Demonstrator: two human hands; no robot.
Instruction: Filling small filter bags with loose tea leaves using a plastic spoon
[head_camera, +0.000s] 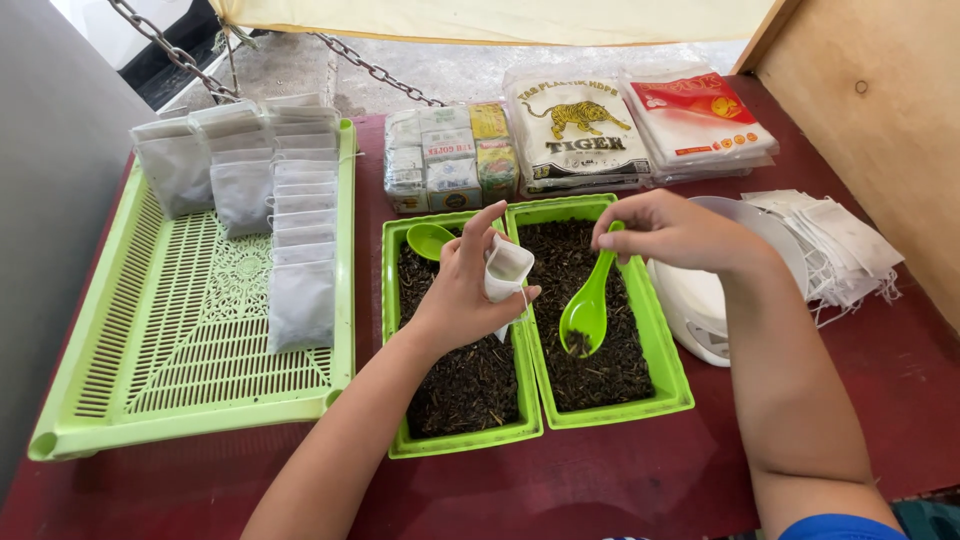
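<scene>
The small white filter bag looks thin, soft and nearly weightless, the sort of pouch that collapses if pinched across its middle, so the sensible hold is at its rim, with the mouth kept spread; its fine drawstring dangles below and would snag easily. The left hand has it just so, thumb and fingers curled around the upper edge with the index finger lifted, holding the bag upright over the seam between the two green trays of dark loose tea. The green plastic spoon is stiff, light and smooth, probably a little slippery, and its long handle is the place to grip. The right hand pinches that handle near its top with closed fingertips, the bowl hanging down over the right tray with only a few leaves in it. A second green spoon rests in the left tray, untouched. Filled bags lie in a row on the slatted green tray at the left of the red worktop
</scene>
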